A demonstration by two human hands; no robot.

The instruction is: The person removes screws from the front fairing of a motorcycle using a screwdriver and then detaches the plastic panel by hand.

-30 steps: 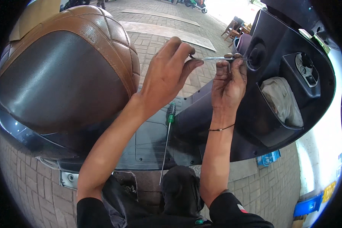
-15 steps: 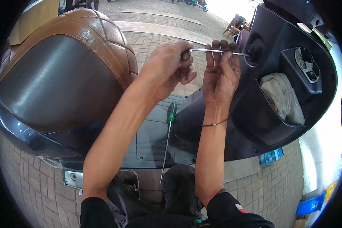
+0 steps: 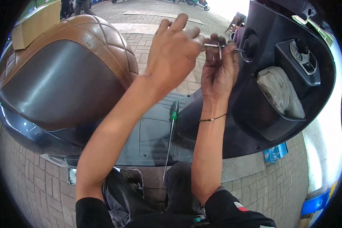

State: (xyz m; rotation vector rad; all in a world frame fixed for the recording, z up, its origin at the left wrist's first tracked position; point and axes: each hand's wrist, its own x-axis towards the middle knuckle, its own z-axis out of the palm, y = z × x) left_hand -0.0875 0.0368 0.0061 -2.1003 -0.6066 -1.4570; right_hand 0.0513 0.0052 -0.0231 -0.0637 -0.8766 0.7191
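Note:
My left hand (image 3: 174, 53) is closed around the hidden handle end of a thin screwdriver (image 3: 212, 45), index and middle fingers raised. The bright shaft runs right, its far end at the round dark recess (image 3: 252, 45) in the scooter's front panel. My right hand (image 3: 218, 78), palm turned up, steadies the shaft between thumb and fingertips. Beneath my arms, a second screwdriver (image 3: 174, 114) with a green and black handle lies on the scooter's grey footboard (image 3: 152, 131), its long shaft pointing toward my knees.
A brown and black quilted seat (image 3: 70, 83) fills the left, with a cardboard box (image 3: 36, 26) behind it. At right, the dark front panel has a pocket stuffed with a pale plastic bag (image 3: 280, 91) and a switch housing (image 3: 304, 57). Blue items (image 3: 275, 152) sit on the paving.
My left hand has rolled over, its back now turned up and its fingers lifted. The right hand stays at the shaft. The whole view has shifted slightly.

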